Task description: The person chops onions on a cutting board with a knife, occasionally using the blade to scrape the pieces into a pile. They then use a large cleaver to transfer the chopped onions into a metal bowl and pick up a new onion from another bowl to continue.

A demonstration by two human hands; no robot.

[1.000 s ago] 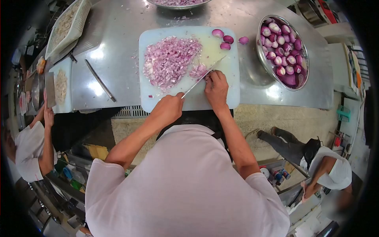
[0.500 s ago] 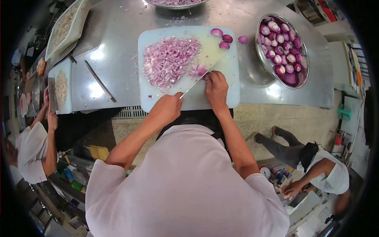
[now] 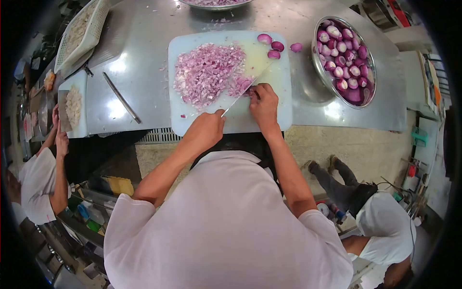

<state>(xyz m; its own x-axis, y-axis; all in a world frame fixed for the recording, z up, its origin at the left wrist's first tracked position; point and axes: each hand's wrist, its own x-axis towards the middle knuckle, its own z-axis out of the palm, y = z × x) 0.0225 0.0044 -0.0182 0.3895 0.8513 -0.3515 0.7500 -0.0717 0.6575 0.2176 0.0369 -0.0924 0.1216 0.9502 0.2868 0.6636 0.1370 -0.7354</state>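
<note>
A white cutting board point(image 3: 231, 123) lies before me on the metal table. My left hand point(image 3: 204, 130) is closed round the handle of a knife point(image 3: 237, 99), whose blade slants up and right across the board. Just right of the blade, my right hand point(image 3: 264, 107) has its fingers curled on a purple onion piece point(image 3: 251, 90), mostly hidden by the fingertips. Small chopped bits lie left of the blade, beside a big heap of diced onion point(image 3: 207, 72). Several peeled onions point(image 3: 273, 54) rest at the board's top right corner, with one loose onion point(image 3: 296, 47) just off it.
A steel bowl of peeled onions point(image 3: 317, 62) stands on the right. Another bowl point(image 3: 216, 6) is at the far edge. On the left are a metal rod point(image 3: 120, 98), a white basket point(image 3: 91, 38) and a co-worker point(image 3: 38, 183) with a cleaver. Another person point(image 3: 385, 221) is behind right.
The knife blade has shifted slightly against the onion piece; my hands stay nearly in place. The person at right has bent away, and the left co-worker's cleaver has turned.
</note>
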